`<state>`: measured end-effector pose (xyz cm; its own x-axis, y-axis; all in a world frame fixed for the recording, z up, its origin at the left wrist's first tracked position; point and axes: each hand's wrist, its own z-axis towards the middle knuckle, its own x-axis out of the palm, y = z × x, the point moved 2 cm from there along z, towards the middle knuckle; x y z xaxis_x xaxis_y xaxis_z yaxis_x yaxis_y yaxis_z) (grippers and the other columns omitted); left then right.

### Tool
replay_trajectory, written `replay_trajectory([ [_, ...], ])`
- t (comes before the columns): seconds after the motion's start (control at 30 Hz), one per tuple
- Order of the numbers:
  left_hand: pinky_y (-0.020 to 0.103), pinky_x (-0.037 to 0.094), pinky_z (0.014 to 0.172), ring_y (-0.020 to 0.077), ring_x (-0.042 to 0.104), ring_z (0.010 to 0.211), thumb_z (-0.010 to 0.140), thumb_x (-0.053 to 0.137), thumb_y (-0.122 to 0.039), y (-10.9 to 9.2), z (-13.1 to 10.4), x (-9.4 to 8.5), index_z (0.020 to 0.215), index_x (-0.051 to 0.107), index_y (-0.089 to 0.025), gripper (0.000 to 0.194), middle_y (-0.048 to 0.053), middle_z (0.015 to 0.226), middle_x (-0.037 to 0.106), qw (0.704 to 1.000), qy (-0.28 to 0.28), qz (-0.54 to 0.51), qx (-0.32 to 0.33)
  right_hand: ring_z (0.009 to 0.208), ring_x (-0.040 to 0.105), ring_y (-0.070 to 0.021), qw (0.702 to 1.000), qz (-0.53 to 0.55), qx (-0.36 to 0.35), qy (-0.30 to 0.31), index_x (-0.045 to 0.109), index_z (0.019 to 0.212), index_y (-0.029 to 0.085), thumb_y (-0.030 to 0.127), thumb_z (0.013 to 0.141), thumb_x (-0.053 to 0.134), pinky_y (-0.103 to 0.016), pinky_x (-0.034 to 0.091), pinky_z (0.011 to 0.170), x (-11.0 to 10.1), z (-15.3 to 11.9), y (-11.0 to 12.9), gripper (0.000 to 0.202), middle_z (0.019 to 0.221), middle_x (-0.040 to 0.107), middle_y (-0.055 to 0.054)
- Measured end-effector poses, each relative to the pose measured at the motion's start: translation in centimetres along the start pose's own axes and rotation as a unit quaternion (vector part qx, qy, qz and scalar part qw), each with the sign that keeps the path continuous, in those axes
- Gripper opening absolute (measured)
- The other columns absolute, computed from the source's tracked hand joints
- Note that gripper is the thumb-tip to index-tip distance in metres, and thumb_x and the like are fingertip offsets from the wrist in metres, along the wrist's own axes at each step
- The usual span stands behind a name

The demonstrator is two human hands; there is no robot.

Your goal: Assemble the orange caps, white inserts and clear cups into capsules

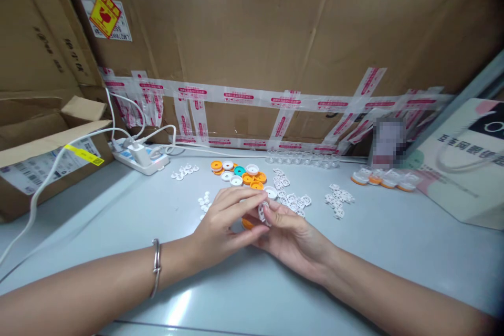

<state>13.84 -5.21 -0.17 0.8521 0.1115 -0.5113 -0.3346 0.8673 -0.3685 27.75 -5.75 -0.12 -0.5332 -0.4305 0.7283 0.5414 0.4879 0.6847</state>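
My right hand (293, 228) pinches a small white disc with cut-outs (262, 213) between thumb and fingers. Bent around the same disc, my left hand (230, 215) has its fingertips at the upper edge and its thumb at the lower edge. An orange round cap (247, 224) shows in the gap under my left fingers; whether a hand holds it I cannot tell. Just beyond the hands lie orange, white and teal round caps (239, 170). More white cut-out discs (291, 201) lie behind my right hand, and small white pieces (203, 200) lie beside my left.
Further white cut-out discs (338, 199) lie to the right, near orange-and-clear round pieces (384, 178). Clear round pieces (303, 158) line the back. A power strip (144, 160) with cables and an open carton (51, 160) stand left. A white box (468, 163) stands right.
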Motion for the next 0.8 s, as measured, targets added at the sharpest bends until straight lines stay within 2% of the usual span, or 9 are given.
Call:
replay_trajectory([
  [0.27, 0.037, 0.046, 0.086, 0.021, 0.055, 0.102, 0.078, 0.064, -0.022, -0.1, 0.1, -0.1, 0.116, 0.054, -0.022, 0.039, 0.008, 0.108, 0.062, 1.0, -0.001, 0.007, -0.012, 0.086, 0.059, -0.0138, 0.998, -0.028, -0.022, -0.059, 0.064, 0.096, 0.021, 0.026, 0.077, 0.066, -0.028, 0.044, 0.076, -0.4, 0.1, -0.2, 0.02, 0.101, 0.064, -0.005],
  [0.37, 0.036, 0.046, 0.085, 0.0207, 0.056, 0.1, 0.078, 0.065, -0.022, 0.0, 0.1, -0.2, 0.113, 0.056, -0.022, 0.036, 0.008, 0.107, 0.063, 1.0, 0.001, 0.015, -0.02, 0.09, 0.061, -0.0156, 0.994, -0.052, -0.03, -0.088, 0.065, 0.097, 0.021, 0.028, 0.075, 0.069, -0.028, 0.045, 0.077, -0.6, 0.1, -0.2, 0.024, 0.096, 0.067, -0.005],
  [0.53, 0.037, 0.049, 0.082, 0.0206, 0.057, 0.096, 0.08, 0.062, -0.021, 0.5, 0.1, -0.2, 0.106, 0.062, -0.021, 0.026, 0.008, 0.103, 0.063, 0.999, -0.005, 0.007, -0.05, 0.084, 0.063, -0.0135, 0.989, -0.076, -0.056, -0.118, 0.067, 0.095, 0.016, 0.024, 0.076, 0.067, -0.028, 0.046, 0.083, -1.0, 0.1, -0.3, 0.02, 0.085, 0.069, -0.004],
  [0.63, 0.036, 0.049, 0.084, 0.0192, 0.057, 0.097, 0.081, 0.061, -0.019, 0.8, 0.2, -0.1, 0.105, 0.063, -0.021, 0.024, 0.007, 0.103, 0.062, 0.996, 0.0, -0.03, -0.086, 0.086, 0.064, -0.0144, 0.99, -0.064, -0.056, -0.114, 0.068, 0.094, 0.016, 0.023, 0.077, 0.066, -0.03, 0.046, 0.086, -1.2, 0.2, -0.3, 0.019, 0.087, 0.07, -0.005],
  [0.8, 0.035, 0.047, 0.089, 0.0184, 0.056, 0.101, 0.081, 0.06, -0.018, 1.5, 0.5, 0.0, 0.107, 0.063, -0.022, 0.027, 0.007, 0.106, 0.061, 0.989, 0.023, -0.081, -0.118, 0.083, 0.066, -0.0144, 0.99, -0.008, -0.023, -0.142, 0.066, 0.093, 0.017, 0.025, 0.079, 0.064, -0.034, 0.048, 0.086, -1.7, 0.3, -0.1, 0.016, 0.086, 0.071, -0.004],
])
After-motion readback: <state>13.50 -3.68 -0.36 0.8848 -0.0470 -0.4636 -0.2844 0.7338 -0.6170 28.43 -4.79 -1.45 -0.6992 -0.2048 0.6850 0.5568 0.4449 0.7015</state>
